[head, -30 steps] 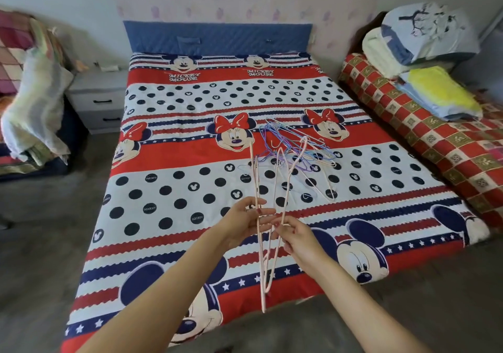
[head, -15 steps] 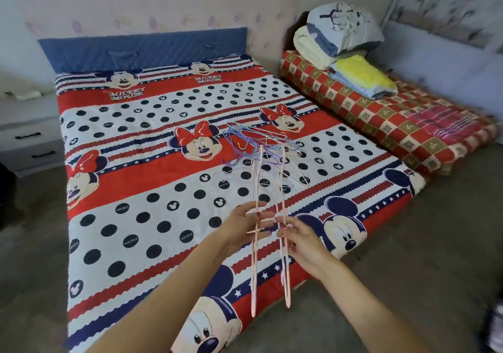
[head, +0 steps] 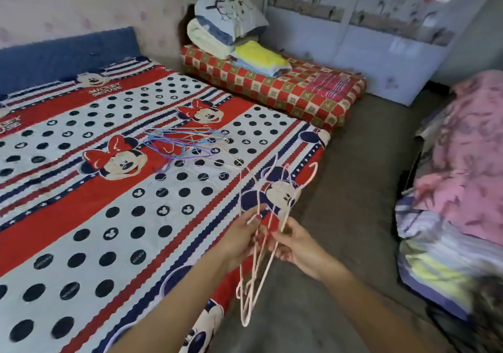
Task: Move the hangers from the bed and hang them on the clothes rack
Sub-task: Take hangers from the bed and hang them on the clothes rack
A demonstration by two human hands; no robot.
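A bunch of thin pale pink hangers hangs upright between my hands over the bed's lower right corner, hooks pointing up toward the floor side. My left hand pinches the wires from the left and my right hand grips them from the right. On the bed, with its red, white and blue cartoon-mouse cover, a tangled pile of blue, purple and pale hangers lies near the middle. No clothes rack shows clearly in view.
A low mattress with a red checked cover carries folded quilts and a yellow cloth beside the bed. A white flowered wardrobe stands behind. Piled pink and striped bedding sits at right. Grey floor runs between.
My view has swung to the right, bringing the wardrobe and the pink bedding pile into sight. The hangers in my hands have shifted from over the bed's middle toward its right corner.
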